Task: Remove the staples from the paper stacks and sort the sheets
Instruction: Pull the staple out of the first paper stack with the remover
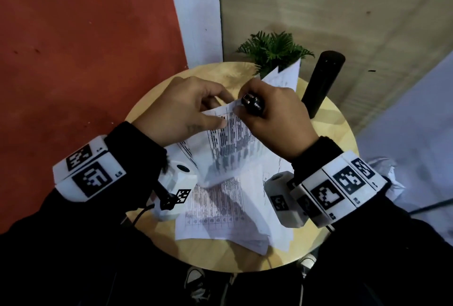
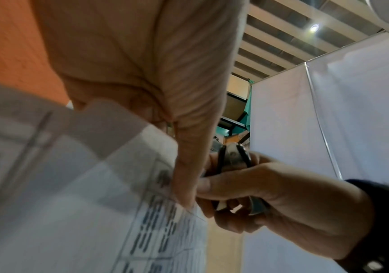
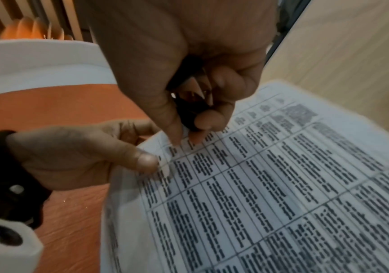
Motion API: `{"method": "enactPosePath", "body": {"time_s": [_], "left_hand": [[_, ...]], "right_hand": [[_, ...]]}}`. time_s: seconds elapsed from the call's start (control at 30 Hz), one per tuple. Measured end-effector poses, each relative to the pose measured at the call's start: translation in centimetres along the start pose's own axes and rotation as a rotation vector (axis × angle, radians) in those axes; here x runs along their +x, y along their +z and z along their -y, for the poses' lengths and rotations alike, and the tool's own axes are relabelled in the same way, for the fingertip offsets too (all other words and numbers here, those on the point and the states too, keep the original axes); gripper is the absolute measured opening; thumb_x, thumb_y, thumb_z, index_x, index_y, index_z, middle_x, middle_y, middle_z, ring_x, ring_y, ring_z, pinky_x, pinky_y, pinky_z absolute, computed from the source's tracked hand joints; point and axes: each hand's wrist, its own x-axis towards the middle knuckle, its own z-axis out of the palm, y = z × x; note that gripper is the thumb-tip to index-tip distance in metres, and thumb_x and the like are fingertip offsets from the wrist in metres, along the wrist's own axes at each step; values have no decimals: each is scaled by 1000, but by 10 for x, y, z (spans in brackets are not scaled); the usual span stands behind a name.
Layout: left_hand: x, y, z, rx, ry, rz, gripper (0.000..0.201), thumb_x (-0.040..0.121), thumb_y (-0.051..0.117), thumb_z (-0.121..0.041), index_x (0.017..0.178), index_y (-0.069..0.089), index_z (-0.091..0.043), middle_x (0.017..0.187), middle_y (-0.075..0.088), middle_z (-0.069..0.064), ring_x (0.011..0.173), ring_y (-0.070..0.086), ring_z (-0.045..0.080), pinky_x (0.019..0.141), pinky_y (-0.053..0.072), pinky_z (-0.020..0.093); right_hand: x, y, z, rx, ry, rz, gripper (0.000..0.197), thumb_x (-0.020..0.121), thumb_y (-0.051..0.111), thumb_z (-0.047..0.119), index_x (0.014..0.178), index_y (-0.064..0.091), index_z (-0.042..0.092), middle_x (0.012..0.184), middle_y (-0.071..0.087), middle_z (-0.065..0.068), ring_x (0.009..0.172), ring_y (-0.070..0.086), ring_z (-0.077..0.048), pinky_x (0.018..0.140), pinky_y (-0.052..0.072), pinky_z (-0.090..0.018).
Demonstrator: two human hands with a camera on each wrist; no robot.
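Above a round wooden table (image 1: 338, 139) I hold up a printed paper stack (image 1: 230, 144) by its top corner. My left hand (image 1: 186, 109) pinches that corner, thumb on the printed face (image 3: 147, 162), fingers behind. My right hand (image 1: 274, 117) curls round a black staple remover (image 1: 252, 104), and its thumb and fingertip pinch the paper's top edge (image 3: 182, 136) right beside the left thumb. In the left wrist view the staple remover (image 2: 235, 157) shows metal jaws inside the right hand (image 2: 270, 199). No staple can be made out.
More printed sheets (image 1: 220, 217) lie spread on the table under my wrists. A potted green plant (image 1: 272, 48) and a folded sheet (image 1: 284, 77) stand at the far edge. A black cylinder (image 1: 323, 82) stands at the right. An orange wall (image 1: 73, 60) is on the left.
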Motion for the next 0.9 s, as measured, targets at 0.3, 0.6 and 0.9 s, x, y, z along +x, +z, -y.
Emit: {"method": "enactPosePath", "body": {"time_s": [0.3, 0.6, 0.9], "left_hand": [[-5, -10, 0, 21, -43, -6, 31, 65, 69, -39, 86, 73, -17, 80, 74, 3, 74, 68, 19, 72, 54, 38], [-8, -12, -5, -270, -113, 32, 46, 56, 78, -23, 97, 65, -9, 82, 72, 20, 70, 64, 28, 66, 54, 50], [-6, -10, -8, -388, -145, 137, 51, 73, 74, -6, 118, 52, -17, 65, 68, -5, 55, 56, 0, 52, 43, 11]], "right_hand": [[1, -1, -9, 122, 86, -59, 12, 84, 63, 27, 92, 59, 18, 86, 66, -11, 88, 58, -37, 75, 47, -44], [-22, 4, -16, 650, 15, 64, 37, 68, 57, 9, 93, 36, 28, 93, 35, 8, 78, 38, 2, 71, 34, -13], [-28, 4, -14, 485, -283, 1, 48, 69, 79, 26, 110, 62, 10, 120, 61, -6, 111, 56, -14, 100, 42, -25]]}}
